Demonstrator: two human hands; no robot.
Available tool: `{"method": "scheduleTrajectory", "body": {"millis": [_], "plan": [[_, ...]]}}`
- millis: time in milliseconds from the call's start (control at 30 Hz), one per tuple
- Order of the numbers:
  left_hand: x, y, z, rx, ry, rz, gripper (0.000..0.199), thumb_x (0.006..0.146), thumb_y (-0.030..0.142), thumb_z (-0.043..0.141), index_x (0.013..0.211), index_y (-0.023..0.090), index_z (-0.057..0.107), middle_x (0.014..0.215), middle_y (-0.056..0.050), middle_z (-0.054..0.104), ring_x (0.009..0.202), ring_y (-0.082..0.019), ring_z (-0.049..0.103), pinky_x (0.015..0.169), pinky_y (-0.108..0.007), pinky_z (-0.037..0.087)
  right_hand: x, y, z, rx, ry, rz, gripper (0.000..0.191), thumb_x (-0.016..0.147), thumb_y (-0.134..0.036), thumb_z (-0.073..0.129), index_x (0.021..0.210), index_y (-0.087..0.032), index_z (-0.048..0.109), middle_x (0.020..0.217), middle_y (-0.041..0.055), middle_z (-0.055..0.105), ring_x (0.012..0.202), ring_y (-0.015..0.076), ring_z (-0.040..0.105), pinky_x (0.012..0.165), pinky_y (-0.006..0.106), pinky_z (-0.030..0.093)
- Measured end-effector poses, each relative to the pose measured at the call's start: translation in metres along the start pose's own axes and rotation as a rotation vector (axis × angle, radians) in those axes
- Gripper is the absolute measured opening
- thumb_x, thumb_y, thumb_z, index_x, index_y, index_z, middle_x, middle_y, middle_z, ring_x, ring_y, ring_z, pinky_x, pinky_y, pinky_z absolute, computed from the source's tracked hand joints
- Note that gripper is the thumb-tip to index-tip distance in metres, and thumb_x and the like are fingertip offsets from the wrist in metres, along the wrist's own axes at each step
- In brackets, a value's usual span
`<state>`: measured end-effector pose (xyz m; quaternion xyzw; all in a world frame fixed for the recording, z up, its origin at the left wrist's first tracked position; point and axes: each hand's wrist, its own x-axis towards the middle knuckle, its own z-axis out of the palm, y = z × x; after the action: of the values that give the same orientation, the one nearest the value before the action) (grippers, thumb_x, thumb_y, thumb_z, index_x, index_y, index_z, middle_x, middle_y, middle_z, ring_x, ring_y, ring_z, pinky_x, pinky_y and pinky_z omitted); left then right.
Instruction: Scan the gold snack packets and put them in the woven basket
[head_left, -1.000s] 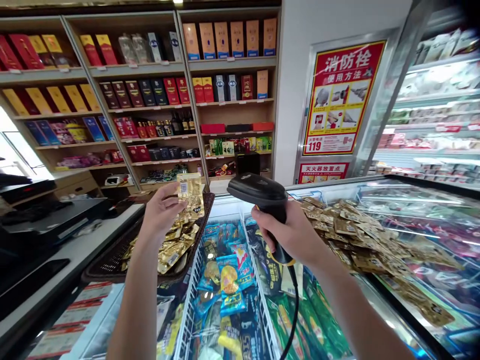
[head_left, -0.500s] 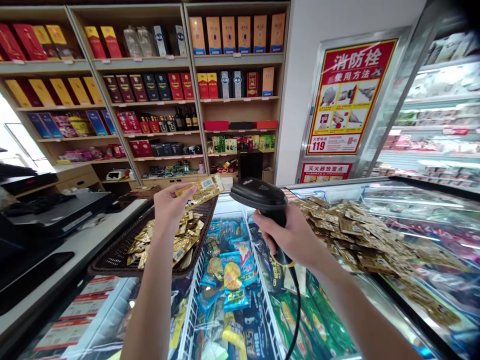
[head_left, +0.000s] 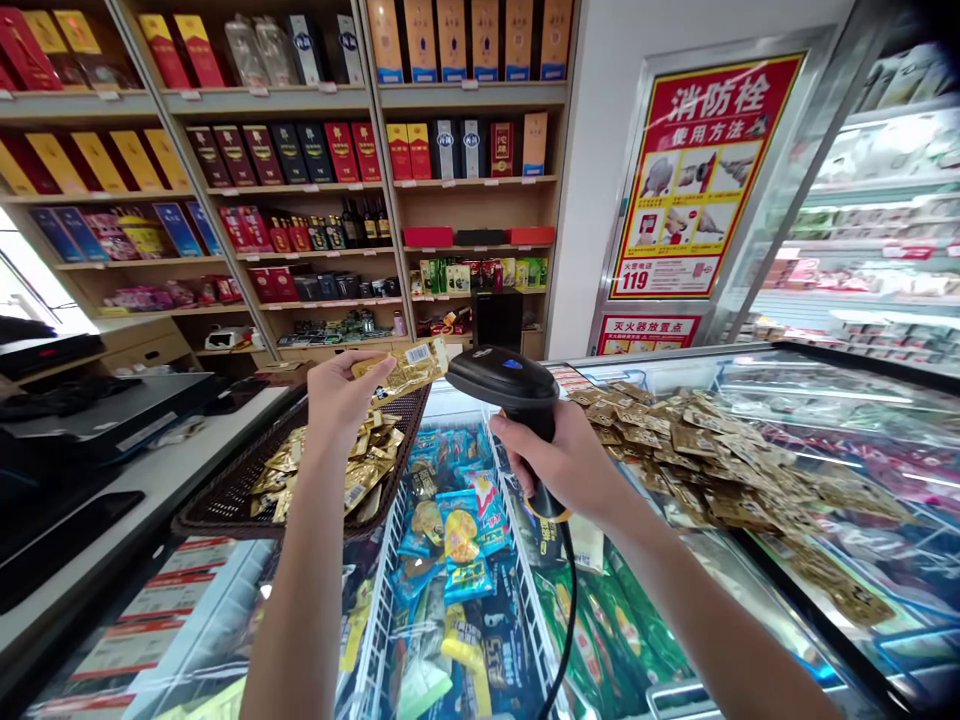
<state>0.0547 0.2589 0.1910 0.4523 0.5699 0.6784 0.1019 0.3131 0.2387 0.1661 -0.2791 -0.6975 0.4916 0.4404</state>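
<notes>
My left hand (head_left: 343, 398) is shut on a gold foil sachet (head_left: 405, 370), pinching one end, with its white barcode label facing up. My right hand (head_left: 559, 465) grips a black handheld barcode scanner (head_left: 501, 380), its head pointing left toward the sachet and apart from it. A black cable (head_left: 566, 620) hangs from the scanner's handle. Below my left hand, a dark woven basket (head_left: 217, 500) holds a heap of similar gold sachets (head_left: 326, 470). More sachets lie spread in a pile (head_left: 697, 450) to the right of my right hand.
An open-topped chest freezer (head_left: 450, 570) full of bright frozen-food packets lies under my hands, with glass lids on the right. A counter with a dark till (head_left: 67, 400) runs along the left. Wooden shelves of boxed liquor (head_left: 465, 150) stand ahead.
The sachet has turned from upright to nearly flat in my left hand, its barcode now facing up. The scanner has moved slightly left toward it.
</notes>
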Motion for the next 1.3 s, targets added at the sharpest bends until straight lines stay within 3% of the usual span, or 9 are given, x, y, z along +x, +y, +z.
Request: {"method": "scheduleTrajectory", "body": {"millis": [300, 400, 500, 600, 700, 800, 933, 1033, 1300], "plan": [[0.013, -0.017, -0.012, 0.181, 0.053, -0.012, 0.043, 0.064, 0.050, 0.081, 0.090, 0.016, 0.080, 0.048, 0.007, 0.035, 0.047, -0.010, 0.027, 0.049, -0.026, 0.019, 0.001, -0.002, -0.003, 0.110, 0.029, 0.000, 0.032, 0.091, -0.047, 0.071, 0.079, -0.020, 0.058, 0.048, -0.0066, 0.053, 0.038, 0.0113, 0.049, 0.043, 0.024, 0.042], [0.029, -0.038, -0.035, 0.402, 0.113, 0.010, 0.042, 0.070, 0.054, 0.077, 0.093, 0.019, 0.079, 0.052, 0.002, 0.047, 0.053, -0.016, 0.044, 0.053, -0.028, 0.031, 0.000, -0.004, -0.006, 0.110, 0.041, 0.005, 0.032, 0.091, -0.047, 0.071, 0.079, -0.020, 0.058, 0.050, -0.0068, 0.053, 0.037, 0.0112, 0.050, 0.043, 0.024, 0.041], [0.044, -0.064, -0.064, 0.818, 0.127, -0.020, 0.039, 0.075, 0.050, 0.074, 0.098, 0.019, 0.076, 0.078, -0.011, 0.070, 0.083, -0.034, 0.066, 0.070, -0.037, 0.047, 0.000, -0.007, -0.010, 0.102, 0.046, -0.013, 0.032, 0.092, -0.045, 0.070, 0.076, -0.021, 0.057, 0.051, -0.0062, 0.054, 0.038, 0.0109, 0.050, 0.044, 0.025, 0.041], [0.052, -0.086, -0.085, 1.113, 0.074, -0.187, 0.038, 0.077, 0.053, 0.071, 0.091, 0.018, 0.073, 0.096, -0.026, 0.073, 0.098, -0.047, 0.067, 0.076, -0.048, 0.050, 0.001, -0.009, -0.015, 0.097, 0.045, -0.029, 0.033, 0.092, -0.043, 0.070, 0.072, -0.021, 0.057, 0.050, -0.0058, 0.054, 0.039, 0.0106, 0.049, 0.045, 0.025, 0.042], [0.049, -0.090, -0.088, 1.149, 0.060, -0.191, 0.044, 0.085, 0.058, 0.060, 0.094, 0.017, 0.072, 0.102, -0.029, 0.073, 0.099, -0.046, 0.068, 0.078, -0.049, 0.051, 0.002, -0.008, -0.017, 0.092, 0.056, -0.020, 0.033, 0.090, -0.044, 0.072, 0.071, -0.020, 0.057, 0.049, -0.0053, 0.054, 0.038, 0.0104, 0.048, 0.043, 0.024, 0.040], [0.038, -0.076, -0.073, 1.111, 0.058, -0.094, 0.046, 0.092, 0.056, 0.051, 0.101, 0.016, 0.072, 0.104, -0.025, 0.075, 0.100, -0.040, 0.069, 0.082, -0.043, 0.050, 0.000, -0.004, -0.017, 0.082, 0.091, 0.003, 0.037, 0.087, -0.049, 0.075, 0.070, -0.020, 0.058, 0.047, -0.0039, 0.054, 0.038, 0.0113, 0.047, 0.042, 0.025, 0.040], [0.024, -0.051, -0.037, 1.100, -0.132, -0.070, 0.049, 0.098, 0.053, 0.043, 0.077, 0.018, 0.071, 0.092, -0.022, 0.075, 0.098, -0.038, 0.070, 0.080, -0.038, 0.049, -0.002, -0.001, -0.021, 0.086, 0.138, 0.039, 0.038, 0.086, -0.053, 0.077, 0.072, -0.021, 0.061, 0.050, -0.0009, 0.056, 0.040, 0.0139, 0.048, 0.041, 0.027, 0.041], [0.010, -0.042, -0.004, 1.081, -0.218, -0.005, 0.046, 0.101, 0.049, 0.044, 0.087, 0.016, 0.072, 0.095, -0.022, 0.075, 0.101, -0.038, 0.071, 0.080, -0.038, 0.049, -0.002, -0.003, -0.023, 0.097, 0.149, 0.045, 0.037, 0.085, -0.054, 0.078, 0.076, -0.021, 0.062, 0.052, -0.0006, 0.057, 0.041, 0.0149, 0.048, 0.041, 0.028, 0.042], [-0.065, -0.035, 0.125, 0.932, -0.661, 0.244, 0.039, 0.104, 0.038, 0.046, 0.123, 0.012, 0.068, 0.120, -0.020, 0.072, 0.117, -0.034, 0.067, 0.095, -0.043, 0.052, -0.005, -0.014, -0.024, 0.125, 0.181, 0.005, 0.037, 0.082, -0.051, 0.081, 0.072, -0.020, 0.061, 0.052, -0.0024, 0.057, 0.039, 0.0123, 0.048, 0.042, 0.026, 0.040]]}}
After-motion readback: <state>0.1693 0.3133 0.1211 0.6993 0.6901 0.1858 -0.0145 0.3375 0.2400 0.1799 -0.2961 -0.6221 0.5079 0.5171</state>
